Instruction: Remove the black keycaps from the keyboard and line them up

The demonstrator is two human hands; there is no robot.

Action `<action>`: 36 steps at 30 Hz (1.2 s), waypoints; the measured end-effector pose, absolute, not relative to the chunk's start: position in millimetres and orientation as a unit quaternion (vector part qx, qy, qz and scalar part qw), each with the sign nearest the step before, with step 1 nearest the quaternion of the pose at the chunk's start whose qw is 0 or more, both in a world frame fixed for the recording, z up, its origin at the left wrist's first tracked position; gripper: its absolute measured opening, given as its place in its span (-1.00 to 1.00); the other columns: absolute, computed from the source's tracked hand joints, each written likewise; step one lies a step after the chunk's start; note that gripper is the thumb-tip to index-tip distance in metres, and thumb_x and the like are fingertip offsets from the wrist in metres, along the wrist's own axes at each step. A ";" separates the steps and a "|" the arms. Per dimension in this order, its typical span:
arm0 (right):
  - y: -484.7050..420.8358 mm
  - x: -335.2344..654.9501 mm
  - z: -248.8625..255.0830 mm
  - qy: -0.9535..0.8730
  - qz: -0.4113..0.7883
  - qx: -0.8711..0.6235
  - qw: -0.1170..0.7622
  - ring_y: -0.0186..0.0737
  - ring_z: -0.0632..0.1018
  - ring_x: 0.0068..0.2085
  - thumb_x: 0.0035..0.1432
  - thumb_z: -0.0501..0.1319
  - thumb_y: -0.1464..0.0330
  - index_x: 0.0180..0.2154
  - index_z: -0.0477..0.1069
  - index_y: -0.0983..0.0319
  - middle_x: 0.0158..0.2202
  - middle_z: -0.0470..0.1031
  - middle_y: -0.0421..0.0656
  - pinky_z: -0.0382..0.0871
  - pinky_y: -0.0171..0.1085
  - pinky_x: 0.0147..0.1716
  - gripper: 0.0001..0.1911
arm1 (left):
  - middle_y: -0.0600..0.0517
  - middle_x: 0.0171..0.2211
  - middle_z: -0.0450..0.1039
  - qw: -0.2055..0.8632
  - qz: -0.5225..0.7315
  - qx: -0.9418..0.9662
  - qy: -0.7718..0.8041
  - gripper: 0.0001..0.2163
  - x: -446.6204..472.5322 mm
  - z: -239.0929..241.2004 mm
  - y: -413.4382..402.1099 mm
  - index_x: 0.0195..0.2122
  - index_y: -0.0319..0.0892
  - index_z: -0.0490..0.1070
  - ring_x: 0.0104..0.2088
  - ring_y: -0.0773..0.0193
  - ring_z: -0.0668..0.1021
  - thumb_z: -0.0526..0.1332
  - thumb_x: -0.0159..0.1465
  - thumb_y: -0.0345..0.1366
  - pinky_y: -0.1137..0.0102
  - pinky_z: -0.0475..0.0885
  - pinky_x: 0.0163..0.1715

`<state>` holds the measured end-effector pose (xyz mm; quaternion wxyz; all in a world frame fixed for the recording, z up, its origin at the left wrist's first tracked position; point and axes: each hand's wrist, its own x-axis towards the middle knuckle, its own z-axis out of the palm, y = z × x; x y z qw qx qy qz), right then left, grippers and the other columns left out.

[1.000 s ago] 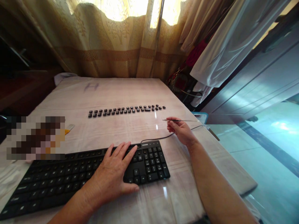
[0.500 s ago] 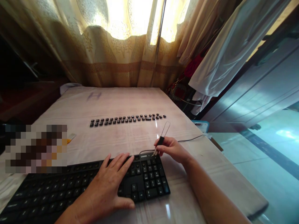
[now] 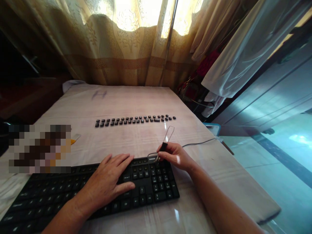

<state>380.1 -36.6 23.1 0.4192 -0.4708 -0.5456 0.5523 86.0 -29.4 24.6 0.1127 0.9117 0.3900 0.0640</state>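
Observation:
A black keyboard (image 3: 151, 182) lies along the near edge of the cloth-covered table (image 3: 136, 97). My left hand (image 3: 107, 183) rests flat on its keys, fingers stretched out and holding nothing. My right hand (image 3: 176, 156) pinches a wire keycap puller (image 3: 167, 141) by its black handle. The puller's lower tips sit at the keyboard's top right corner, and its wire loop points up and away. A row of loose black keycaps (image 3: 135, 119) is laid out across the middle of the table.
The keyboard's thin black cable (image 3: 197, 143) runs off to the right edge. A blurred patch (image 3: 40, 148) covers something at the left. Curtains (image 3: 126, 42) hang behind the table, white cloth (image 3: 243, 48) at the right, and a tiled floor (image 3: 280, 169) lies below.
My right hand has brought the puller from out near the cable down to the keyboard's top right corner and turned it upright. My left hand has slid slightly left over the keys.

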 end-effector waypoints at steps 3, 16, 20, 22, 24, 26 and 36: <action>-37.5 380.2 25.0 -0.569 0.535 -0.473 0.408 -0.35 0.45 -0.49 0.05 0.36 0.16 -0.37 0.47 0.25 -0.53 0.44 -0.26 0.34 -0.33 -0.46 -0.72 | -0.10 0.25 0.33 0.117 0.071 0.910 0.391 -0.33 86.6 23.8 -29.7 0.31 -0.01 0.20 0.20 -0.04 0.40 0.17 0.23 0.16 0.00 0.14 0.26; -42.4 382.0 31.4 -0.627 0.510 -0.460 0.366 -0.33 0.45 -0.42 0.11 0.29 0.28 -0.35 0.48 0.22 -0.44 0.47 -0.24 0.32 -0.33 -0.42 -0.87 | -0.11 0.26 0.31 0.119 0.066 0.911 0.389 -0.34 85.6 21.7 -29.2 0.31 -0.02 0.19 0.23 -0.04 0.37 0.15 0.25 0.17 -0.01 0.14 0.25; -44.5 381.0 35.4 -0.693 0.442 -0.461 0.334 -0.32 0.46 -0.40 0.16 0.25 0.33 -0.32 0.49 0.21 -0.41 0.50 -0.23 0.34 -0.33 -0.39 -0.92 | -0.12 0.26 0.31 0.124 0.063 0.911 0.387 -0.34 85.9 23.9 -29.3 0.31 -0.03 0.19 0.23 -0.05 0.38 0.15 0.25 0.16 -0.03 0.14 0.25; -47.0 378.1 39.0 -0.746 0.377 -0.457 0.304 -0.30 0.47 -0.38 0.20 0.22 0.37 -0.33 0.47 0.22 -0.40 0.49 -0.21 0.34 -0.32 -0.36 -0.91 | -0.12 0.26 0.31 0.127 0.064 0.910 0.389 -0.34 85.7 24.2 -29.6 0.31 -0.03 0.19 0.22 -0.05 0.38 0.17 0.25 0.14 -0.04 0.15 0.25; -49.9 373.9 43.0 -0.800 0.300 -0.450 0.261 -0.28 0.48 -0.36 0.23 0.19 0.41 -0.33 0.46 0.23 -0.38 0.48 -0.18 0.34 -0.31 -0.35 -0.90 | -0.11 0.27 0.30 0.131 0.061 0.909 0.391 -0.34 85.2 23.3 -29.9 0.31 -0.01 0.18 0.23 -0.06 0.38 0.19 0.25 0.12 -0.05 0.15 0.25; -52.0 370.1 45.9 -0.830 0.244 -0.450 0.222 -0.27 0.48 -0.37 0.24 0.17 0.44 -0.33 0.45 0.24 -0.37 0.46 -0.16 0.33 -0.32 -0.36 -0.90 | -0.09 0.28 0.28 0.132 0.063 0.908 0.393 -0.34 84.7 21.5 -30.0 0.32 0.02 0.17 0.24 -0.05 0.36 0.21 0.24 0.11 -0.05 0.15 0.26; -50.0 374.6 27.8 -0.814 0.250 -0.431 0.299 -0.27 0.50 -0.35 0.22 0.18 0.47 -0.35 0.41 0.25 -0.38 0.47 -0.16 0.37 -0.34 -0.33 -0.92 | -0.03 0.29 0.26 0.152 0.065 0.896 0.412 -0.34 82.9 16.2 -27.6 0.32 0.10 0.15 0.25 -0.11 0.35 0.23 0.22 0.09 -0.13 0.16 0.26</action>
